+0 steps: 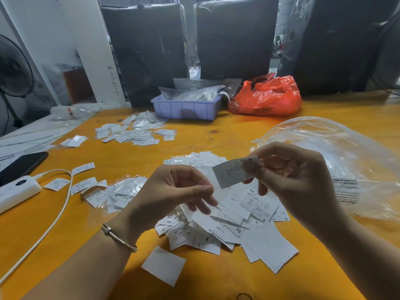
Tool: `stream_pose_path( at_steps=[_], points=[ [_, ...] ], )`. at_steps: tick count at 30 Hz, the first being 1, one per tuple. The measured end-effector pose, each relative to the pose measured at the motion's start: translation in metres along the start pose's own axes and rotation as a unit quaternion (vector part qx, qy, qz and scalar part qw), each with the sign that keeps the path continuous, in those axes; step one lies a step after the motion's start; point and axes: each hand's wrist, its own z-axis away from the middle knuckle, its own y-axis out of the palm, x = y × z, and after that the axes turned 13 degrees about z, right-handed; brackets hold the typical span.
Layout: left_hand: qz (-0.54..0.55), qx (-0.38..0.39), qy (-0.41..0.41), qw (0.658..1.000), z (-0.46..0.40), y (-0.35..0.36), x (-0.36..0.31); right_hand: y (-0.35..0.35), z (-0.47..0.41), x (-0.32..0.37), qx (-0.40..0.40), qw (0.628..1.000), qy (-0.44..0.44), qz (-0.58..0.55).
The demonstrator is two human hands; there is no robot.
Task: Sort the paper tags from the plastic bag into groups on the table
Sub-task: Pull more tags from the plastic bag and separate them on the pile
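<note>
A loose heap of white paper tags (227, 215) printed with sizes such as S and XS lies in the middle of the yellow table (216, 135). My right hand (290, 176) pinches one paper tag (231, 173) between thumb and fingers, held up above the heap. My left hand (184, 189) hovers over the heap's left side with loosely curled fingers and holds nothing. A large clear plastic bag (337, 161) lies flat at the right. Other tag groups sit at the left (104, 191) and farther back (132, 132), some in clear sleeves.
A lilac tray (184, 108) holding clear packets and an orange plastic bag (268, 96) stand at the back. At the left edge are a white power bank (17, 191) with its cable (62, 204) and a dark phone (21, 164). Black wrapped boxes line the far side.
</note>
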Motion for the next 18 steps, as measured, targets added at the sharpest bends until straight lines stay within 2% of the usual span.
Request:
stream_pose_path(
  at_steps=[14, 18],
  points=[
    [-0.003, -0.034, 0.006, 0.999, 0.0003, -0.0004, 0.0002, -0.0002, 0.0005, 0.0000, 0.022, 1.000, 0.002, -0.018],
    [0.001, -0.040, 0.013, 0.999, 0.0006, -0.0016, 0.0004, -0.0015, 0.0003, -0.0013, 0.063, 0.997, 0.009, -0.038]
  ],
)
